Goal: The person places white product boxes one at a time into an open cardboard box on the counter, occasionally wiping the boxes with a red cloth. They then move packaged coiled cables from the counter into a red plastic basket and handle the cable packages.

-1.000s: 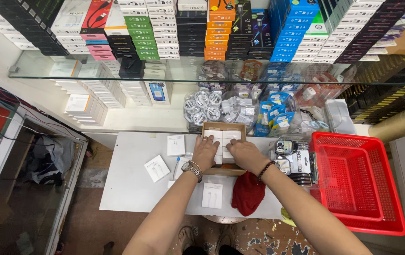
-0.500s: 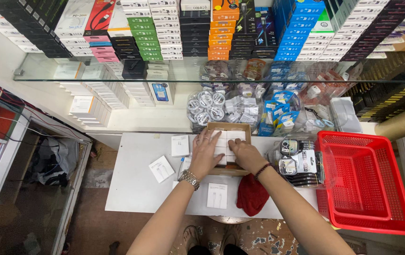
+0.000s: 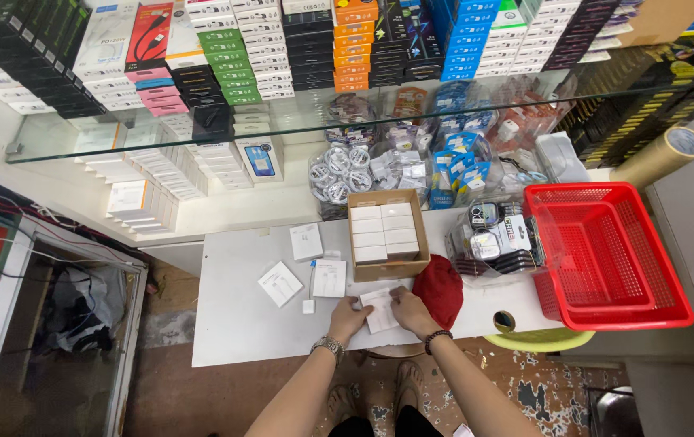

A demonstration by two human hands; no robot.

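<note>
Two hands, left hand (image 3: 348,317) and right hand (image 3: 409,310), fingers closed on small white box (image 3: 381,310), cardboard box (image 3: 387,235) just beyond

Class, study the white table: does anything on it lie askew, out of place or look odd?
Yes. Three small white flat boxes lie loose at differing angles left of the brown cardboard box, whose white boxes sit in neat rows. A tiny white piece lies alone.

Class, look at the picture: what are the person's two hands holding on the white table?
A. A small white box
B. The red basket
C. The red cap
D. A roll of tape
A. Both the left hand and right hand grip a small white box on the white table, in front of the cardboard box; the red cap lies untouched beside them.
</note>
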